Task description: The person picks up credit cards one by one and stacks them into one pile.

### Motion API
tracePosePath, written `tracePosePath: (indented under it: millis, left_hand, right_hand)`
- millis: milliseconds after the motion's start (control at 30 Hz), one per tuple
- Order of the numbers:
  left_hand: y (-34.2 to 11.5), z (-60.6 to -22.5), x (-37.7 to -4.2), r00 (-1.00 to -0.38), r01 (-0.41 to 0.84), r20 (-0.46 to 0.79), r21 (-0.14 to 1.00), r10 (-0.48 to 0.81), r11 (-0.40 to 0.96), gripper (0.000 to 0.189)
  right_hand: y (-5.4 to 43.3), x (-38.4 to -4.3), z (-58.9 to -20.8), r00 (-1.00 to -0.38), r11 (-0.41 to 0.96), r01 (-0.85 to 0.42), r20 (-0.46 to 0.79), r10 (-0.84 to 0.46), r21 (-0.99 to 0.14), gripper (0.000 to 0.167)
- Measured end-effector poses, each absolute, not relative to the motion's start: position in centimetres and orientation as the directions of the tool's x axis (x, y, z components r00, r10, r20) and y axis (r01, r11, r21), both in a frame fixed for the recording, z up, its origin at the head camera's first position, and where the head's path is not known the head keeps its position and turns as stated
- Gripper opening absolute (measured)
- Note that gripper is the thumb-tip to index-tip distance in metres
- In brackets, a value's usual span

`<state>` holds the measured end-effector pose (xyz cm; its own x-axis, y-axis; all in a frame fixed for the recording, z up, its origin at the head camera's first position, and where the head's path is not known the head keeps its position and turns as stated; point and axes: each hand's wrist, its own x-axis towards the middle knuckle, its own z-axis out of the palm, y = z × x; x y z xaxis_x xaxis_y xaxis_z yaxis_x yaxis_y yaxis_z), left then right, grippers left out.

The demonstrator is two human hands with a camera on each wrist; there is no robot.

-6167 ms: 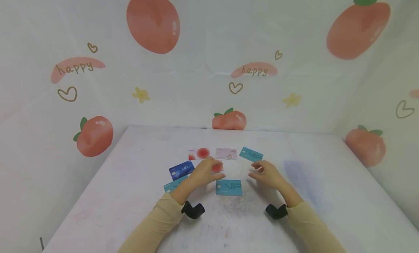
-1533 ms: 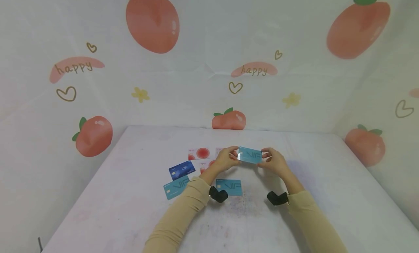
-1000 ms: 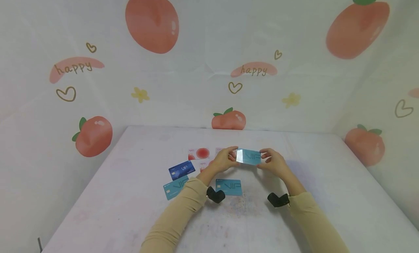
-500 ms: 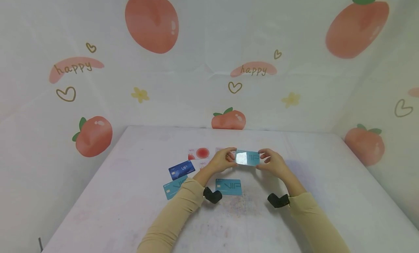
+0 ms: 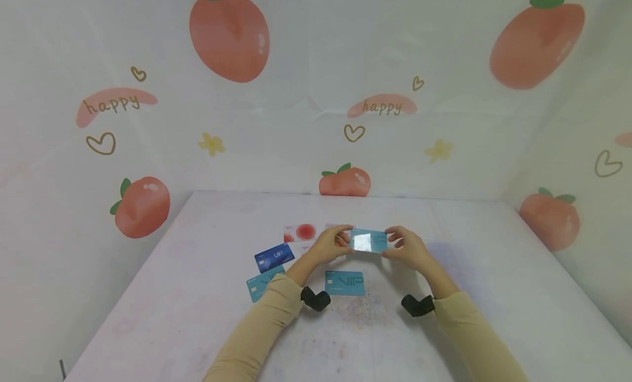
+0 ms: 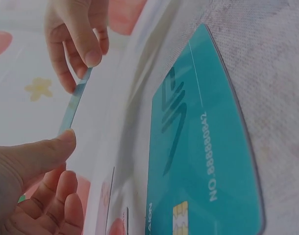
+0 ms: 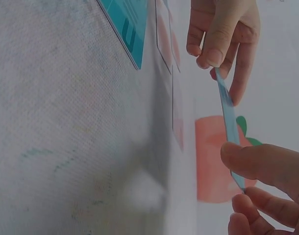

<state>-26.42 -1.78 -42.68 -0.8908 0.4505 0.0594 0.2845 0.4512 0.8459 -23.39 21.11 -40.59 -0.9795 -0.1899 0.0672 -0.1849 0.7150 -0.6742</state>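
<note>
A teal VIP card (image 5: 369,241) is held up off the table between both hands, with a bright glare on its left half. My left hand (image 5: 328,246) pinches its left end between thumb and fingers. At the other end, my right hand (image 5: 407,249) pinches the card the same way. In both wrist views the raised card (image 7: 228,115) appears nearly edge-on. Below the hands, a second teal VIP card (image 5: 344,283) lies flat on the table; its chip and number show large in the left wrist view.
Left of the hands lie a dark blue VIP card (image 5: 274,257) and another teal card (image 5: 261,286), partly covered by the left sleeve. Behind is a pink card with a red circle (image 5: 299,232). More pink cards are partly hidden by the left hand. A fruit-print backdrop (image 5: 296,124) rises behind the table.
Both hands, first apart over the table, took up the teal card from the back right. Since then they have shifted it slightly left and toward me, and a glare has spread on it.
</note>
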Motion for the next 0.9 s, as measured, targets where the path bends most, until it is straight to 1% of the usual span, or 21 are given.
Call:
tracePosePath:
  millis: [333, 667, 900]
  left_hand:
    - [-2.6, -43.1, -25.9, -0.889, 0.305, 0.097, 0.855, 0.447, 0.42, 0.058]
    - [-3.1, -43.1, -25.5, -0.899, 0.28, 0.078, 0.859, 0.43, 0.429, 0.056]
    - [-3.5, -43.2, -25.3, -0.896, 0.302, 0.102, 0.853, 0.432, 0.425, 0.055]
  right_hand:
    - [20.6, -23.2, -40.8, -0.976, 0.714, -0.2, 0.069, -0.209, -0.671, 0.052]
    - [20.1, -23.1, -40.8, -0.973, 0.718, -0.213, 0.079, -0.216, -0.663, 0.052]
    - [20.0, -23.2, -41.0, -0.974, 0.719, -0.209, 0.074, -0.215, -0.662, 0.052]
